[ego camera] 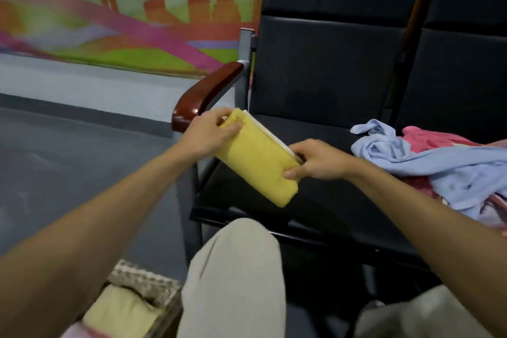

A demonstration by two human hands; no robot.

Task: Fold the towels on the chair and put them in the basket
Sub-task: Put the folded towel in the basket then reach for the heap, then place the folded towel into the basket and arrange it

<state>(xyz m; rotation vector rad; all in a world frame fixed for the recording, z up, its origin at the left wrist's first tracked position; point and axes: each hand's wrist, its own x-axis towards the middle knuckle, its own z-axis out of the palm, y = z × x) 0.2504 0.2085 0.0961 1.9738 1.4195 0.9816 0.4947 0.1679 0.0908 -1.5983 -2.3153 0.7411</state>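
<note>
A folded yellow towel (255, 159) is held above the left part of the black chair seat (323, 195). My left hand (211, 132) grips its far upper end, fingers curled over the edge. At the towel's right end, my right hand (315, 159) pinches it with thumb below and fingers on top. A crumpled light blue towel (428, 162) and a pink towel (439, 137) lie heaped on the right of the seat. The woven basket (142, 280) stands on the floor at the lower left, with a pale yellow folded towel (123, 313) inside.
The chair's brown armrest (205, 93) juts out just behind my left hand. My knee in light trousers (236, 269) is in front of the seat, beside the basket. A grey floor (68, 162) lies to the left, and a second black chair (466, 63) adjoins on the right.
</note>
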